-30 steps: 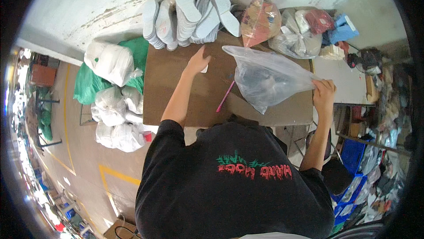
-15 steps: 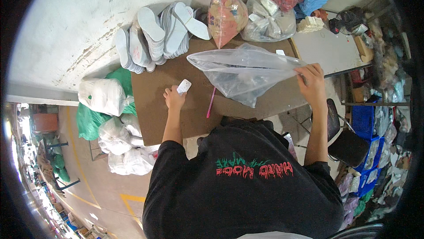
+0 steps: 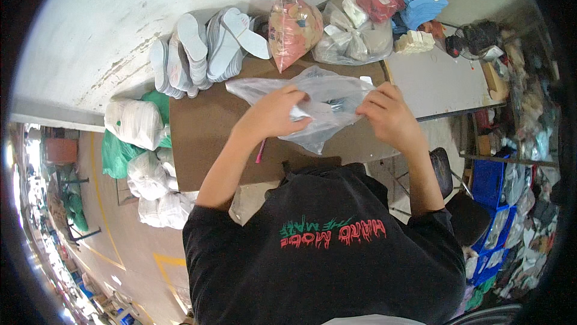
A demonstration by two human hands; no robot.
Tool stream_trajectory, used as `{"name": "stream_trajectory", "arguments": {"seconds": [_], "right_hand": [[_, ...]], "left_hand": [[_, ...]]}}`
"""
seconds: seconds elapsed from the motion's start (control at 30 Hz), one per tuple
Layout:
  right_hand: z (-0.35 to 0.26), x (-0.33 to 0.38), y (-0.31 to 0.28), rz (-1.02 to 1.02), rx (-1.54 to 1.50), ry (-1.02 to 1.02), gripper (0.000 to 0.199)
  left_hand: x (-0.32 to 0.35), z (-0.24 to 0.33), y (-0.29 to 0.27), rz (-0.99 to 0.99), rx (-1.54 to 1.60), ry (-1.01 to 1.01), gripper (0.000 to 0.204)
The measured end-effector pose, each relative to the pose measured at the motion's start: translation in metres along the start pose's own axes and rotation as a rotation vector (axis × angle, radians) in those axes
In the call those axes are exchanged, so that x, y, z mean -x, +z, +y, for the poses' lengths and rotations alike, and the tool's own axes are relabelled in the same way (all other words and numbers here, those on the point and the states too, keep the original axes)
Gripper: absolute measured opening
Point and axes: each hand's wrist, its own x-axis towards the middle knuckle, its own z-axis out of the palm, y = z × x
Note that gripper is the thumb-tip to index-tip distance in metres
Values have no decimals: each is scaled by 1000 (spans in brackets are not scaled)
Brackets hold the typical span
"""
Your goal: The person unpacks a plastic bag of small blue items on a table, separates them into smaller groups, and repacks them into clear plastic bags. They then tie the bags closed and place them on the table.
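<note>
A clear plastic bag [image 3: 321, 127] lies spread over the brown table, its mouth gaping. My right hand [image 3: 387, 115] pinches the bag's edge at its right side. At the bag's opening, my left hand [image 3: 273, 113] has curled fingers, with a small white tag [image 3: 297, 112] showing at them, partly hidden. Below the left hand, the pink end of a pen-like stick [image 3: 259, 155] shows on the tabletop. Another white tag [image 3: 365, 79] rests just behind the bag.
Stacks of grey-white insoles [image 3: 225, 45] stand along the wall. Filled bags, one with orange-pink contents [image 3: 294, 27] and one knotted clear bag [image 3: 354, 39], sit at the back. White bundles [image 3: 135, 124] are left of the brown table [image 3: 201, 133]; blue crates [image 3: 490, 229] are at right.
My left hand has moved right with the white tag, from the bare table to the bag's opening. My right hand has drawn inward and lower, still on the bag's edge.
</note>
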Motion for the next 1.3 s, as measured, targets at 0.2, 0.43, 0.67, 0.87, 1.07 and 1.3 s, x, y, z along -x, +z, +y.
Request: {"name": "stream_trajectory", "arguments": {"seconds": [0.2, 0.43, 0.67, 0.87, 1.07, 1.3], "right_hand": [[13, 22, -8, 25, -108, -41, 22], [47, 60, 0, 174, -241, 97, 37], [68, 71, 40, 37, -358, 121, 35], [74, 58, 76, 108, -957, 210, 18], [67, 30, 88, 410, -1983, 714, 29], [79, 38, 67, 185, -2478, 362, 25]], "left_hand": [[-80, 18, 83, -51, -170, -198, 52], [-58, 23, 96, 123, -64, 106, 64], [28, 24, 33, 206, -618, -221, 69], [32, -53, 59, 575, -190, -410, 111], [-31, -53, 111, 645, 877, -528, 63], [-18, 58, 110, 856, 1741, -77, 51]]}}
